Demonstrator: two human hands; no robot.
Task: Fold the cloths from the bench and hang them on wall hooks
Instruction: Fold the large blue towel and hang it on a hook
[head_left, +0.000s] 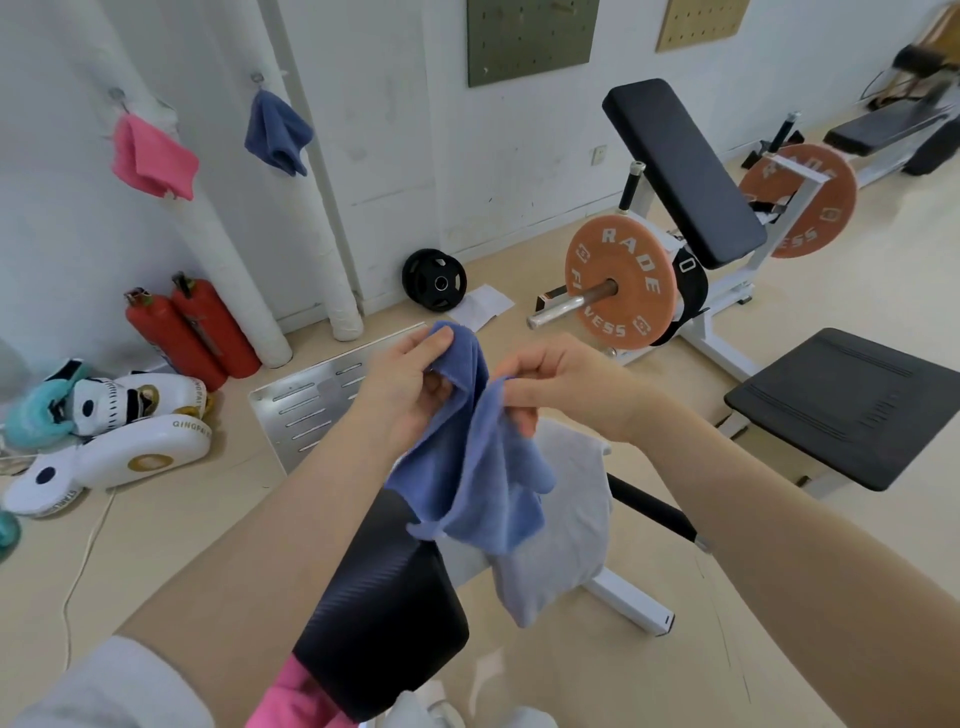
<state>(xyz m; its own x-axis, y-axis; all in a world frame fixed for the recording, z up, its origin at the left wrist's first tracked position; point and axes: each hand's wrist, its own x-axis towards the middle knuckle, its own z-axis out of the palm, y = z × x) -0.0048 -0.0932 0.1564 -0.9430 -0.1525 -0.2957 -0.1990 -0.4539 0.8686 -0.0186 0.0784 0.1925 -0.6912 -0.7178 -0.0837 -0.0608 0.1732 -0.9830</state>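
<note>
Desk (384, 613): black pad, 6 o'clock, grey cloth (561, 545) draped over it.
Blue cloth (478, 467): mid-air, centre.
Left hand (410, 384): pinching its top edge.
Right hand (561, 384): pinching the other corner.
Hooks, 10 o'clock: pink cloth (153, 156), hung blue cloth (278, 132).
Risk: loose pinch, cloth may slip, fold uneven.

Both arms outstretched — left hand (410, 384) and right hand (561, 387) pinching, fingers curled.

Blue cloth (470, 467) between both hands' fingers (431, 345)

Pink cloth (291, 696) cut off at 6 o'clock edge; left hand (410, 384) fingertips hidden in blue cloth (483, 467).
</note>
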